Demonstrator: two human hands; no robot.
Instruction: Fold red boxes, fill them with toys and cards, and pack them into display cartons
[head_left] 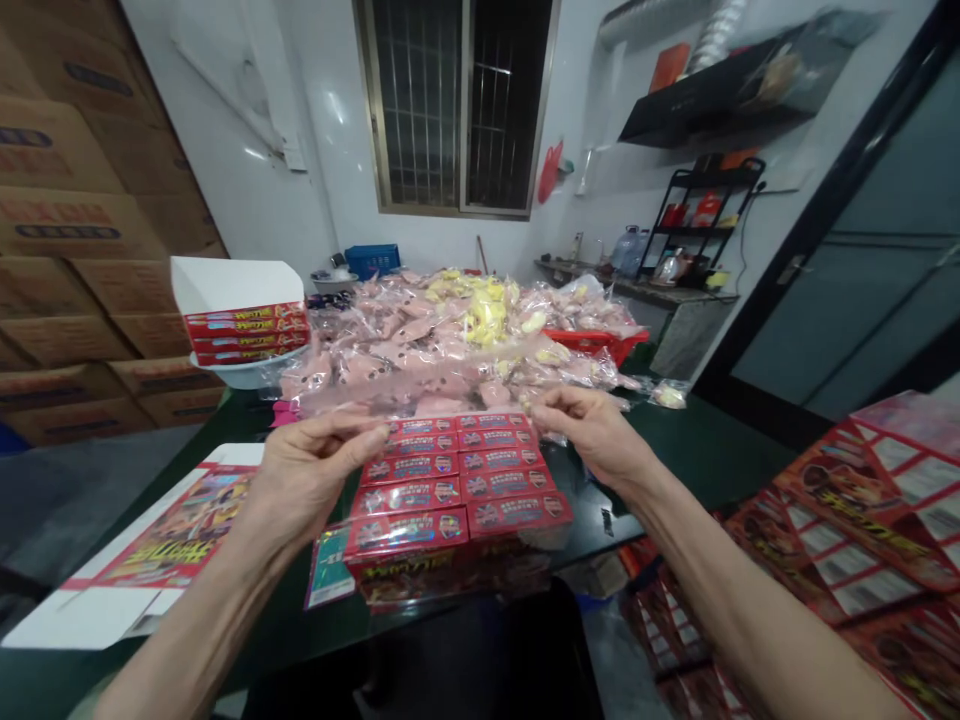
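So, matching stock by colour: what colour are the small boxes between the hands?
The boxes are red with shiny labels, best seen in the head view.

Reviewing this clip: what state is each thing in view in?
Left hand: raised, fingers curled at the red packs.
Right hand: raised, fingers curled at the red packs.
Red printed packs: laid in two rows, clear film over them.
Printed carton blank: unfolded, flat.
White box: open, holding red packs.
Pink bagged goods: heaped.
Cardboard cartons: stacked.

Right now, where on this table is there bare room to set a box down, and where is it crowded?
Free green table lies beyond the right hand, between the pink bags and red flat cartons. A narrow strip lies between the printed flat carton and the red boxes, under the left hand. Boxes and bags crowd the middle.
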